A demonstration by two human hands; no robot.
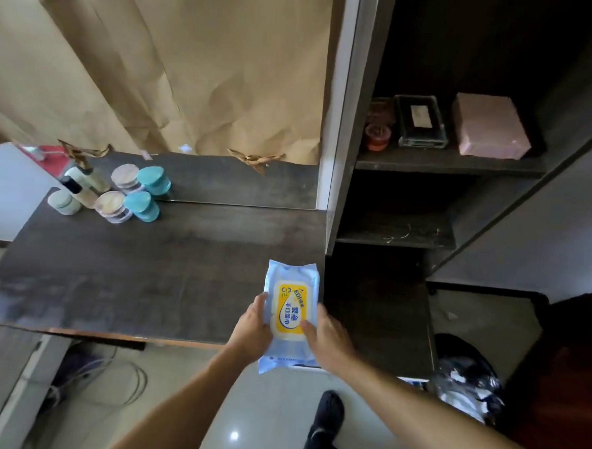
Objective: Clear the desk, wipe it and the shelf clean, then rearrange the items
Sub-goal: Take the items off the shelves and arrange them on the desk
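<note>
1. The desk is a dark, streaky wood top that runs from a pale wall on the left to a dark shelf unit on the right
2. Behind the desk, creased brown paper covers the wall, and below it a strip of mirror reflects the jars
3. A tiled floor shows under the front edge, with a dark shoe and loose cables on it
4. The wipes pack, pale blue with a yellow label, lies lengthwise over the desk's front right corner, with its near end past the front edge; whether it rests on the wood I cannot tell
5. The left hand grips the pack's left side, thumb on top, and the right hand grips its right side, thumb on the label
6. At the back left corner, close together, stand a teal-lidded jar, a clear jar, a pale green jar and a dark-capped bottle; their contents cannot be seen
7. The upper shelf holds a pink box, a black case and a small red jar
8. The lower shelf bears dust and scuffs
9. Between the jars and the pack, the desk is bare wood out to its left and front edges
</note>
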